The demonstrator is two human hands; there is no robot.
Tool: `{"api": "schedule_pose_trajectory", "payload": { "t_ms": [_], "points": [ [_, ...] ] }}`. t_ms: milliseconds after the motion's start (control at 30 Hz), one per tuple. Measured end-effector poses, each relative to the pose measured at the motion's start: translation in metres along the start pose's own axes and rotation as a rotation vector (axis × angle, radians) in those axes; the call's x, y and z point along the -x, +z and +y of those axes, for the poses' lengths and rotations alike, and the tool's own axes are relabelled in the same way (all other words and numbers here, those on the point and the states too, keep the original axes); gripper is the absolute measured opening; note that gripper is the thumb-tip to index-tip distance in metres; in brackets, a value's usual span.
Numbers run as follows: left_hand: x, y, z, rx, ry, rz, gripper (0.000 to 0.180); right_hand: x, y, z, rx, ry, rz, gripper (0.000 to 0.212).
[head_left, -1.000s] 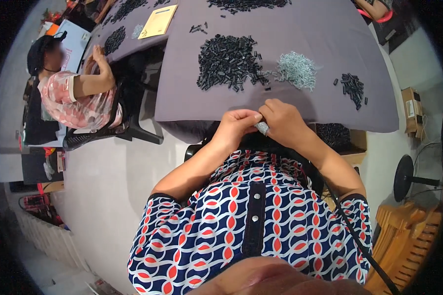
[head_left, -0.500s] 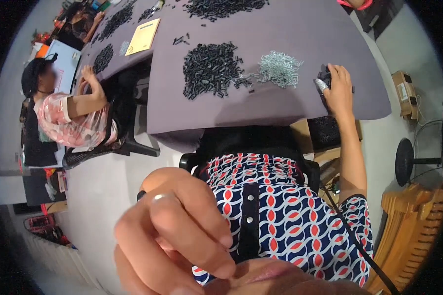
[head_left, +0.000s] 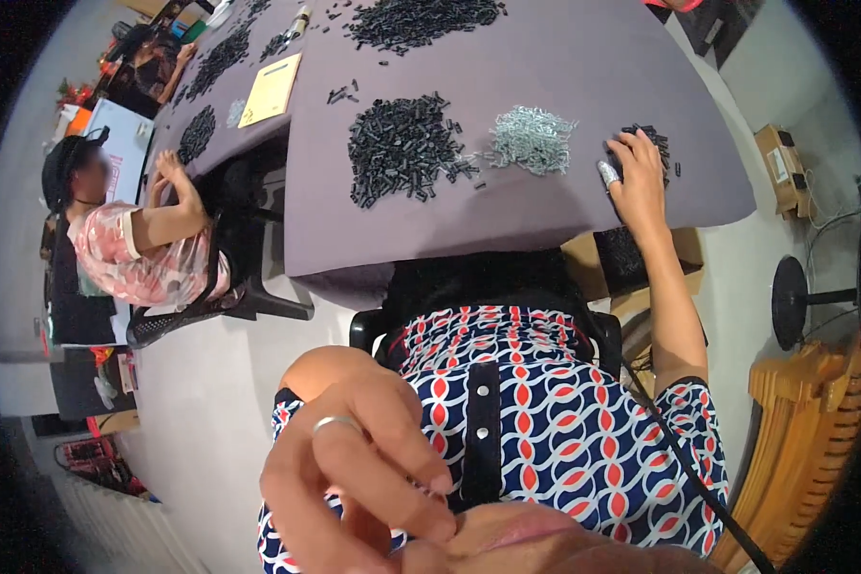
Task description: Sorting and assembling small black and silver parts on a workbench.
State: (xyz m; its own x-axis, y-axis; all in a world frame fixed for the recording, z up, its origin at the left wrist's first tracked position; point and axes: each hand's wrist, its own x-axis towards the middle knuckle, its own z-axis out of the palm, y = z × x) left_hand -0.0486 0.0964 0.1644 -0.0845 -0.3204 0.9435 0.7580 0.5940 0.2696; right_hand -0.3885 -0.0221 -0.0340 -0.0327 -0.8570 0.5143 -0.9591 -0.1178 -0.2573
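My left hand (head_left: 373, 450) is raised close to the camera, with a ring on one finger. Its fingers are curled in, and whatever they may hold is hidden. My right hand (head_left: 638, 184) rests at the right of the table, its fingers apart over a small pile of black tube-like pieces (head_left: 662, 143). A silvery wrap (head_left: 608, 174) covers the thumb. To the left of that hand lies a heap of small clear or silvery pieces (head_left: 531, 141). Beside it spreads a larger heap of black pieces (head_left: 402, 148).
A grey cloth covers the table (head_left: 354, 234). More black pieces (head_left: 416, 24) lie at the far side. A yellow paper pad (head_left: 271, 91) is at the left. A co-worker (head_left: 148, 230) sits at the left, another person (head_left: 153, 72) beyond. A wooden chair (head_left: 803, 430) stands at the right.
My left hand has shifted slightly to the right and stays curled. The fingers of my right hand have spread over the small black pile, showing more of it. The view has tilted slightly.
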Motion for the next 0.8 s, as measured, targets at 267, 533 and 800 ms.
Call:
{"api": "schedule_pose_trajectory", "payload": {
  "t_ms": [267, 533, 800],
  "points": [
    [-0.013, -0.003, -0.020, 0.227, -0.266, 0.033, 0.012, 0.003, 0.006, -0.007, 0.005, 0.004, -0.001, 0.045],
    [0.001, 0.051, -0.063, 0.407, -0.099, 0.133, 0.024, 0.006, 0.010, -0.004, 0.022, 0.009, -0.028, 0.046],
    [0.002, 0.101, -0.104, 0.635, -0.014, -0.052, 0.028, 0.007, 0.008, -0.003, 0.001, 0.036, -0.025, 0.047]
  ]
}}
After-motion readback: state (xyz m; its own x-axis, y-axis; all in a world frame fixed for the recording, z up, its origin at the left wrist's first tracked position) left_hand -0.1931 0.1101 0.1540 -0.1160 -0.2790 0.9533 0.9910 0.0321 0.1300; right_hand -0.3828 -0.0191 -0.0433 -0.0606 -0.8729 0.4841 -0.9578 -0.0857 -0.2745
